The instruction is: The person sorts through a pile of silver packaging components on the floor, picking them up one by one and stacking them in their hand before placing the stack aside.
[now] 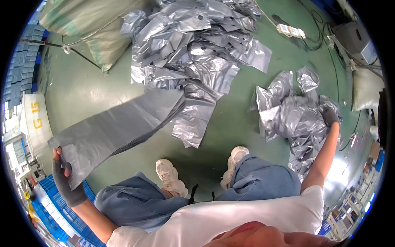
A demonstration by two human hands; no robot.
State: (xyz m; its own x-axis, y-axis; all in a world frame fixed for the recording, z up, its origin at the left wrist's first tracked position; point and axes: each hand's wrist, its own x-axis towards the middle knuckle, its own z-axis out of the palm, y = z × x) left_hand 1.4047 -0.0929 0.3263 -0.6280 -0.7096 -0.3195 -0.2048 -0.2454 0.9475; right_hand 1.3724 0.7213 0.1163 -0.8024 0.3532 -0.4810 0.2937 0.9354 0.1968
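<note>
My left hand (66,179), in a grey fingerless glove, is closed on one end of a long, flat stack of grey plastic bags (119,121). The stack slants up to the right, and its far end meets the loose pile in front of me. Off to the right, my right hand (330,117), gloved the same way, grips a crumpled bunch of silvery-grey plastic bags (298,115). That bunch is partly blurred, and the fingertips are largely hidden in its folds.
A big heap of loose grey plastic bags (189,45) covers the green floor (94,88) ahead. Woven sacks (90,29) stand far left, beside a white bin (36,119). A power strip (290,31) with cables lies far right. Blue crates (61,210) sit near left.
</note>
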